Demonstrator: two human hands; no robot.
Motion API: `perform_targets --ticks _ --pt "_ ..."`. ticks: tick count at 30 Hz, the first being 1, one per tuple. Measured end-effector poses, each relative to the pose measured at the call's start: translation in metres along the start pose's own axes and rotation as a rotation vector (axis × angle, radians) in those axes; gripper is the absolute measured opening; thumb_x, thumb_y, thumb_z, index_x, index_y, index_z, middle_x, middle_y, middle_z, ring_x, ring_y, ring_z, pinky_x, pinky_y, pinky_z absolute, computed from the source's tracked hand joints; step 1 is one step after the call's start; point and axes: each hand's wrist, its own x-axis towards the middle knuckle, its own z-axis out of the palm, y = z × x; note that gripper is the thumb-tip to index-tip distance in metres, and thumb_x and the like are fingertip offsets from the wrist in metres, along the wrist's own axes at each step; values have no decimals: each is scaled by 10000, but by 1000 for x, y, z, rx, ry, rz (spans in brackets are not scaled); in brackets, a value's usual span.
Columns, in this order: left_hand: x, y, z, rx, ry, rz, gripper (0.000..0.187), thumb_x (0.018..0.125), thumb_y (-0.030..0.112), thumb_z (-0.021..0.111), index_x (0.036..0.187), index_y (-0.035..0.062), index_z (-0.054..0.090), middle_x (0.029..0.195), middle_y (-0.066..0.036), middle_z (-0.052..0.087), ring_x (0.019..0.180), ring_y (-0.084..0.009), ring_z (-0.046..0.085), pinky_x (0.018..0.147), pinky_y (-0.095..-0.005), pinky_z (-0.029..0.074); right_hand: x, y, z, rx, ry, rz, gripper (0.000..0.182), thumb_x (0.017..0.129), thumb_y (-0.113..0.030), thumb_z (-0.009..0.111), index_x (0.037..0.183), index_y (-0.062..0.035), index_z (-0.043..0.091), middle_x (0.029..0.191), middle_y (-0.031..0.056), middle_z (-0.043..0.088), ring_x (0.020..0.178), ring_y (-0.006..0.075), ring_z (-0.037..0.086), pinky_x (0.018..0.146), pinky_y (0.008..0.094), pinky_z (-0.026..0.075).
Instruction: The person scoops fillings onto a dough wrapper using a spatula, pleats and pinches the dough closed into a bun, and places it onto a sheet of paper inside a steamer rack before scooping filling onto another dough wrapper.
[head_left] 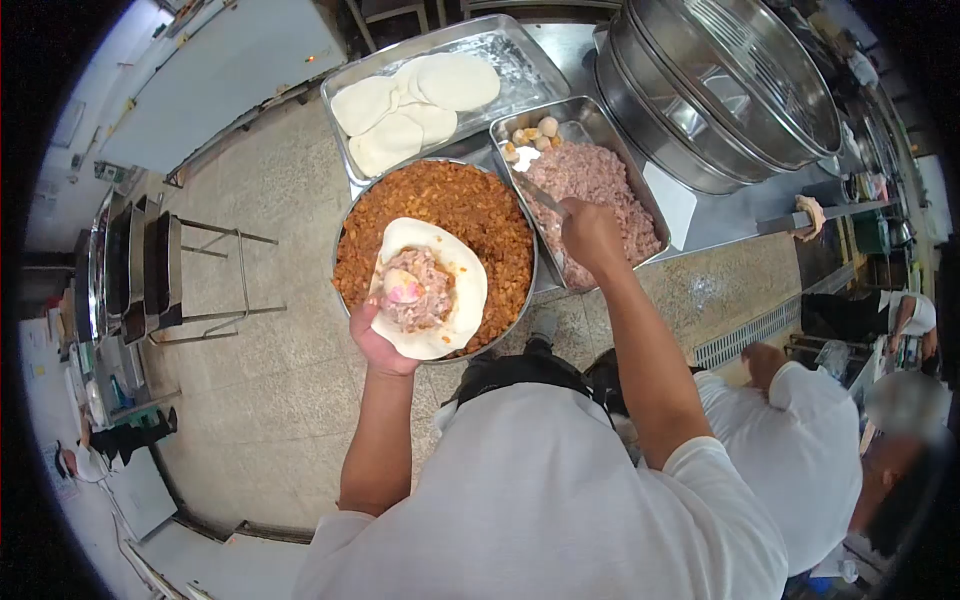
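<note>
On the palm of my left hand point(382, 340) lies a round dough wrapper point(466, 290), its fingers mostly hidden underneath. Minced meat point(428, 297) is heaped in its middle, and a pale piece of egg with pink marks point(403, 287) sits on the meat. Below the wrapper is a large round basin point(533, 268) of reddish-brown chopped filling point(440, 195). My right hand point(592, 236) is closed around the handle of a flat metal spatula point(540, 196). The blade points into a steel tray point(652, 212) of pink minced meat point(590, 185), with egg pieces point(535, 133) in its far corner.
A metal tray point(530, 60) with several dough wrappers point(458, 80) stands at the back left. Stacked steamers point(700, 90) rise at the back right. Close on my right is another person in a white shirt point(790, 450). A metal rack point(165, 265) stands left.
</note>
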Motion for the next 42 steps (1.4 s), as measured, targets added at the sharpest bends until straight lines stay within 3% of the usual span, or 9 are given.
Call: perform_targets --ticks 5,9,11,14,20,27,32,38,42 --pt "15 -6 -3 1 -1 -24 754 773 299 664 1418 13 396 1372 -215 508 1236 -397 523 1041 -577 422 -8 8 -26 321 28 155 230 822 -120 633 1034 -75 711 842 225 679 780 372 669 727 421 522" --pt "41 -13 10 169 -48 -51 714 782 277 646 1398 -4 419 1348 -224 529 1211 -394 546 1046 -552 429 -9 46 -19 520 118 39 226 836 -129 654 1046 -62 707 819 194 687 739 324 666 698 362 509" --pt "49 -14 5 187 2 -33 710 770 257 655 1386 -12 426 1316 -228 551 1179 -390 569 1028 -550 447 -10 38 -32 487 63 171 229 842 -134 640 1051 -69 708 857 195 696 772 345 670 706 386 514" --pt "59 -20 7 179 -32 -100 737 761 272 676 1391 -15 422 1320 -226 550 1189 -384 564 1037 -541 442 -4 24 -35 70 39 41 221 858 -111 568 1033 -76 699 895 203 697 830 391 669 718 471 519" --pt "55 -27 10 134 -55 -125 754 756 258 666 1406 -17 402 1343 -229 531 1207 -393 550 1054 -542 425 8 -2 7 -114 17 -88 220 811 -44 511 943 -67 685 825 209 685 787 410 663 743 494 528" --pt "49 -25 2 99 -29 -90 746 772 247 664 1410 -22 388 1352 -232 520 1221 -398 539 1050 -552 424 -10 2 -17 196 119 -22 202 830 -71 571 980 -74 707 792 235 664 738 415 658 704 499 519" --pt "53 -26 1 119 -17 -68 755 765 260 678 1408 -16 394 1350 -229 523 1213 -394 545 1041 -556 432 -13 22 -2 365 93 147 212 818 -100 611 1001 -85 716 799 243 662 774 423 657 713 504 515" --pt "55 -27 5 125 -23 -97 762 753 267 680 1403 -17 403 1347 -225 527 1209 -399 546 1036 -565 433 -21 15 -16 51 22 110 263 804 -120 582 1027 -105 721 898 241 679 833 412 658 748 500 520" --pt "55 -25 0 137 1 -97 766 742 259 675 1404 -16 405 1347 -228 526 1212 -408 541 1039 -569 428 -26 13 -29 50 17 99 269 801 -113 564 1023 -105 716 908 232 679 849 398 660 757 506 518"
